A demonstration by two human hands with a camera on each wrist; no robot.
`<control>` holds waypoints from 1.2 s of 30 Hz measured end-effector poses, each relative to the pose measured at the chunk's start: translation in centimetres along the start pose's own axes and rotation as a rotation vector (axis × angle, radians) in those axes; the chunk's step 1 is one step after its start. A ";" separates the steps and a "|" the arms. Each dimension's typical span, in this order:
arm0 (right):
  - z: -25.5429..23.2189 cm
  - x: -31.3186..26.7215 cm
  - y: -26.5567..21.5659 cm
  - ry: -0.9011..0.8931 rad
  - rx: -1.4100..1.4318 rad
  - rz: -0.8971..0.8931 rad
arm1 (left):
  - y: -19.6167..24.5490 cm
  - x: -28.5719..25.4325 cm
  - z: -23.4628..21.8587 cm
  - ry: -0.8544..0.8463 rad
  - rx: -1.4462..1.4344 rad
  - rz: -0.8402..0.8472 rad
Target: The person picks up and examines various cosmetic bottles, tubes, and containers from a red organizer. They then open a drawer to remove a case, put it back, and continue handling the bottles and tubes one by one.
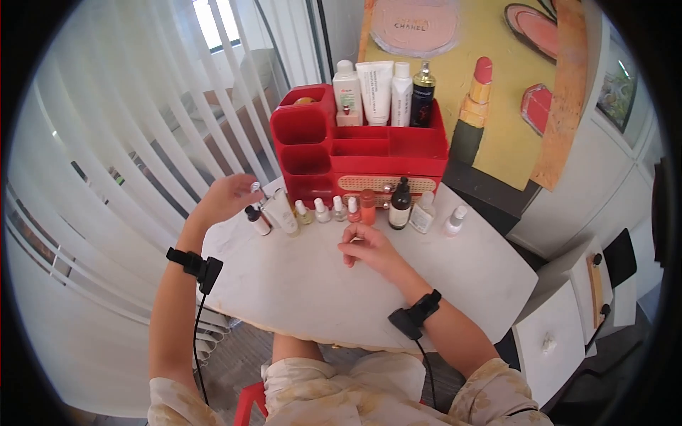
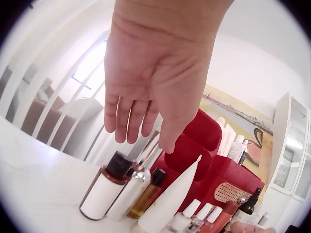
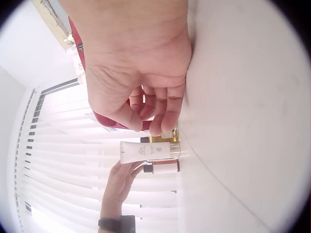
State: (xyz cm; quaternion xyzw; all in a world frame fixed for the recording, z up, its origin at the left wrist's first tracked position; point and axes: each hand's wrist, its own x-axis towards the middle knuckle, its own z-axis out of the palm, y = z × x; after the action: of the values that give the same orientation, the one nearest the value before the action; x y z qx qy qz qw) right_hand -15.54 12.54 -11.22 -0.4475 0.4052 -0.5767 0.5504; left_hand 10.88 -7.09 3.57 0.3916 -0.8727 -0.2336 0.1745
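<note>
My left hand [image 1: 231,195] [image 2: 155,77] hovers at the left end of a row of small bottles, fingers straight and holding nothing. Below it stand a dark-capped bottle with a white label [image 1: 258,221] [image 2: 101,193], a silver bottle [image 2: 130,194] and a white tube [image 1: 281,213] [image 2: 167,199] [image 3: 145,152]. Whether a fingertip touches the silver bottle's top, I cannot tell. My right hand [image 1: 369,250] [image 3: 141,63] is low over the table in front of the row, fingers loosely curled and empty. Several white-capped nail polish bottles [image 1: 322,211] and an orange bottle [image 1: 367,207] stand behind it.
A red organizer [image 1: 419,145] holding tubes and bottles stands behind the row. Rightward are a black pump bottle [image 1: 400,206], a clear bottle [image 1: 423,214] and a small white-capped bottle [image 1: 455,221] on the white table [image 1: 284,291]. Vertical blinds [image 1: 142,142] hang at left.
</note>
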 end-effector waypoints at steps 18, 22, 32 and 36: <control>0.1 -0.1 -0.1 0.005 0.020 0.019 | -1.5 1.6 -4.0 0.392 -0.391 0.094; 0.2 -0.1 -0.4 -0.008 0.055 0.032 | 2.9 -0.7 -4.4 0.298 -0.447 0.117; -0.1 -0.3 -0.8 -0.284 0.381 0.012 | 7.2 -1.3 7.3 -0.161 -0.936 0.150; 0.2 -0.6 -1.7 -0.330 0.416 -0.034 | 7.4 -0.3 10.4 -0.221 -1.110 0.224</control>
State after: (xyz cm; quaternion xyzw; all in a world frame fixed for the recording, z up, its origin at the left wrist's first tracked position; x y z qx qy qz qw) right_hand -15.82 13.27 -9.62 -0.4195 0.1753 -0.5761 0.6793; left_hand 1.52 0.28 -1.08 0.1199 -0.6684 -0.6763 0.2855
